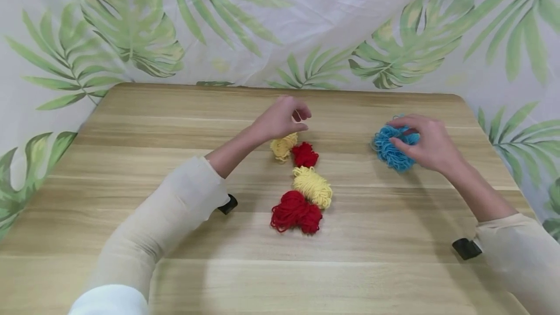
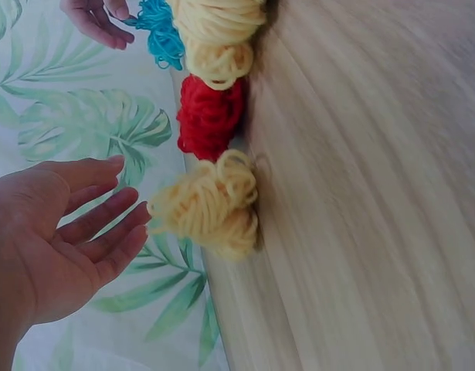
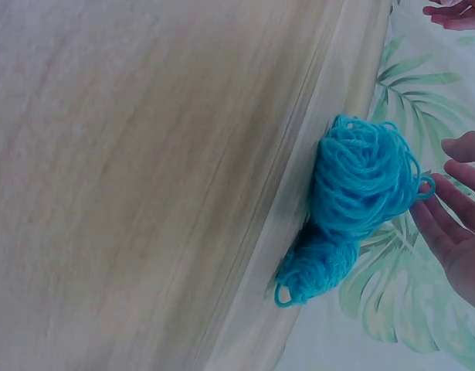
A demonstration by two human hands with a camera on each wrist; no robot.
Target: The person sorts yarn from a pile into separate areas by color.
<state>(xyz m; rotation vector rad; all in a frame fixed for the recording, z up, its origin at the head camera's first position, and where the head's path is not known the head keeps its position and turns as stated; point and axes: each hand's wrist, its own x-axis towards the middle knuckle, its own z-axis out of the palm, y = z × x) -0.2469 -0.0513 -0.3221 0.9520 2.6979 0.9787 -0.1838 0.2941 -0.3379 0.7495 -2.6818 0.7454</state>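
Observation:
My left hand (image 1: 281, 117) hovers over a small yellow yarn bundle (image 1: 283, 149), its fingers loosely bent and holding nothing. In the left wrist view the fingers stand beside that bundle. Over on the right, a blue yarn bundle (image 1: 391, 152) lies under my right hand (image 1: 425, 144). The right thumb and fingers are spread apart above it; in the right wrist view the fingertips are right at a loose loop on its edge. That view shows the blue yarn (image 3: 361, 182) as a large lump with a smaller one beside it.
A small red yarn bundle (image 1: 305, 154), a pale yellow one (image 1: 312, 187) and a larger red one (image 1: 290, 211) run down the middle of the wooden table (image 1: 372, 256). A leaf-patterned cloth (image 1: 323, 23) hangs behind the table's far edge.

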